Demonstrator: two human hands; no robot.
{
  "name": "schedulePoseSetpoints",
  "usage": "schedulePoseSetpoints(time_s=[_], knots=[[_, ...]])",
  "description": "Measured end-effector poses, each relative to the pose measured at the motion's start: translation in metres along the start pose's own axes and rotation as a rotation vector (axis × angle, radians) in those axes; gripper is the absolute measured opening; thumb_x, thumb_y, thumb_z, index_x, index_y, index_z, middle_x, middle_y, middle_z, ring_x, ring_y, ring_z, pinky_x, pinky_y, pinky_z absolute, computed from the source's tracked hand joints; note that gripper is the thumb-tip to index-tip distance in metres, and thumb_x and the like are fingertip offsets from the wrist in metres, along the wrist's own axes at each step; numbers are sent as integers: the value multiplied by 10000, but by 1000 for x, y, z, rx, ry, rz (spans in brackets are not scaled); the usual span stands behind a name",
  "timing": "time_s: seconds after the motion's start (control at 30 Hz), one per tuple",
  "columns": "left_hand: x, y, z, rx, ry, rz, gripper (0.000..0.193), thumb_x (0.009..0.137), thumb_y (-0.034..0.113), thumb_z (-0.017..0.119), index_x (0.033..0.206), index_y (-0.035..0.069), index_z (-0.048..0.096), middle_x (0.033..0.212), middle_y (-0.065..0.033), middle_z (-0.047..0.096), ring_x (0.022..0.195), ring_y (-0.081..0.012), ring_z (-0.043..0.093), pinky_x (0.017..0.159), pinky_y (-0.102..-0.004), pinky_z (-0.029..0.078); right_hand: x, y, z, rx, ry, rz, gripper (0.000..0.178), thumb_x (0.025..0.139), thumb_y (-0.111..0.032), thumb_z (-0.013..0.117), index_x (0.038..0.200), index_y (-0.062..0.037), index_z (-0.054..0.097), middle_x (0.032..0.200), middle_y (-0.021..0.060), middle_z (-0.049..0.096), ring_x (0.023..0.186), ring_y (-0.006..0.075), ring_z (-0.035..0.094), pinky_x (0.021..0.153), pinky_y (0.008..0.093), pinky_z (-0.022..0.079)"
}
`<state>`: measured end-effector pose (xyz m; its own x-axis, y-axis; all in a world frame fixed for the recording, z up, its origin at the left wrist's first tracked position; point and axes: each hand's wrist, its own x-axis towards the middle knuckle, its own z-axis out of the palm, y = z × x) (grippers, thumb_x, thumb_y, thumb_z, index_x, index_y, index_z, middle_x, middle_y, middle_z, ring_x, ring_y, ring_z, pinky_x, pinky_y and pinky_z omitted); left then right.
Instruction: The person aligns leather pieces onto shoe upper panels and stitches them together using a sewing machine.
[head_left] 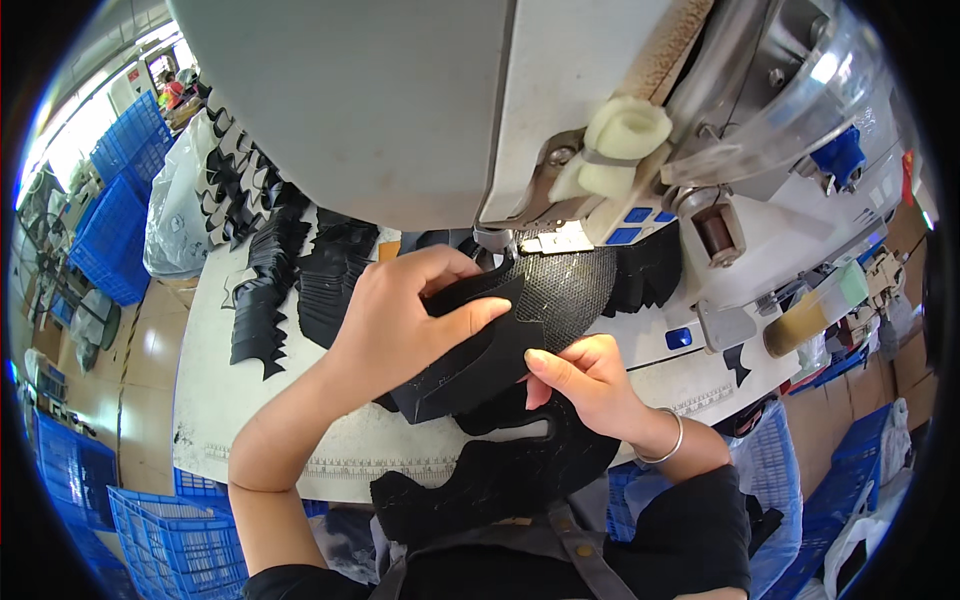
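Head view: I see the left hand (392, 308) and right hand (592, 388) both pinching black fabric (465, 350), near side of the sewing machine (350, 100). Seemingly it's being lined up for stitching; next calls for steady guiding. The near-left blue crate's (178, 540) contents I can't make out.

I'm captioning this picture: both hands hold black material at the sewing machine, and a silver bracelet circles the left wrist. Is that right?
Only the side is wrong: the head view shows the silver bracelet on the right wrist. The rest stands: the left hand and right hand hold black material at the sewing machine.
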<state>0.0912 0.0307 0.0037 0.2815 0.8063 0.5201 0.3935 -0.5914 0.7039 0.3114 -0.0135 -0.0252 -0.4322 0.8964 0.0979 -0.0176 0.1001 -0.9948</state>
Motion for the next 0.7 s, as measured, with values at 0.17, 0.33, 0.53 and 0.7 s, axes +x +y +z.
schedulePoseSetpoints(time_s=[0.17,0.33,0.53,0.7], knots=[[32,7,-12,-35,-360,-403,302,825,248,755,872,-37,665,684,9,593,623,-38,495,578,-232,399,3,-4,-1,63,-68,16,389,981,-254,590,773,61,684,660,68,669,635,94,637,612,228,506],[40,1,-6,-332,-451,-496,308,862,259,660,698,-1,657,561,63,493,508,-15,373,465,-226,263,1,-11,12,281,-59,54,396,985,-258,587,781,69,680,674,74,664,629,98,625,630,228,507],[38,5,-7,-538,-424,-625,146,860,177,682,860,32,693,772,55,611,701,-14,534,627,-186,410,5,-9,3,209,-59,11,371,987,-249,581,845,76,690,683,79,671,625,104,625,605,236,502],[27,-3,-1,-714,-343,-543,119,886,157,655,892,44,689,822,32,656,757,-21,573,682,-203,449,11,-2,-6,185,-54,-16,341,973,-225,593,830,68,690,672,89,672,616,111,630,591,240,502]])
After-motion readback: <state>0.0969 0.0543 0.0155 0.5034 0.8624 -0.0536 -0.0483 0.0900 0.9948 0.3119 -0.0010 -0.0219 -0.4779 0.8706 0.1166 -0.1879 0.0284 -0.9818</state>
